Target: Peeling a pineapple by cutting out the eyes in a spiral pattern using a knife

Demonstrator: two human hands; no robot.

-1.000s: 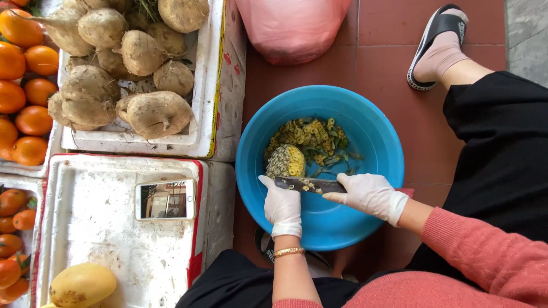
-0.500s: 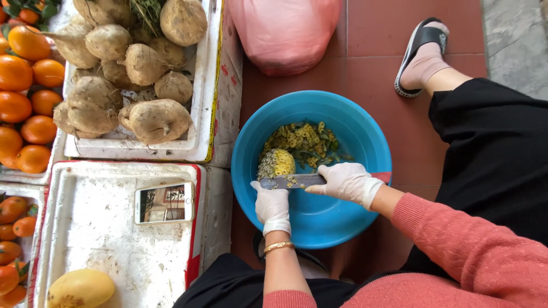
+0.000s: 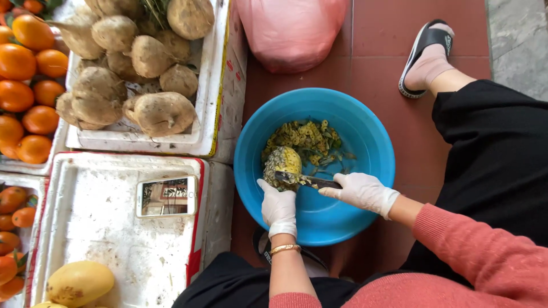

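Knife (image 3: 311,181) now deeper into pineapple (image 3: 282,165), right hand (image 3: 361,191) gripping it; left hand (image 3: 278,204) clasping fruit inside basin (image 3: 365,131) rim

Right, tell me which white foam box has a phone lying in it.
The nearer white foam box, with the phone and yellow mangoes. The farther box holds brown tubers.

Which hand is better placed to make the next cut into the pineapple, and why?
The right hand, probably. It already holds the knife, with the blade lying across the pineapple over the blue basin. The left hand is busy steadying the fruit from below, so it is not free to cut.
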